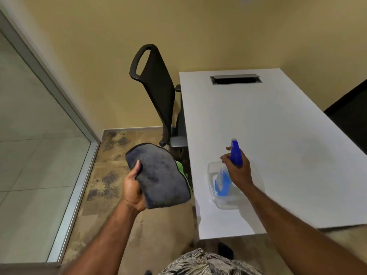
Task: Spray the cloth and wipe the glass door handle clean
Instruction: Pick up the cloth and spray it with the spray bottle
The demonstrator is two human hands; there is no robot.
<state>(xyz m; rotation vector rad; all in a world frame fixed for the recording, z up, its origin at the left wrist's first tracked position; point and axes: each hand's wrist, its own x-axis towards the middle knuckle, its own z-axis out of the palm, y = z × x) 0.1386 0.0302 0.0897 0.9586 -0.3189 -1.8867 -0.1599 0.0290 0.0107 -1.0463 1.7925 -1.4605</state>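
A folded grey cloth (158, 173) with a green underside is held up over the floor by my left hand (132, 188), fingers wrapped round its lower left edge. My right hand (238, 169) grips the neck of a spray bottle (223, 182) with a blue trigger head and blue liquid. The bottle stands in or just above a clear plastic tub (222, 203) on the white table. The glass door's handle is not in view; only a glass panel (29, 135) with a metal frame shows at the left.
A white table (278, 126) with a cable slot (236, 79) fills the right side. A black office chair (156, 90) stands between table and wall. Another dark chair back (349, 116) sits at the far right. Patterned carpet (111, 175) lies below.
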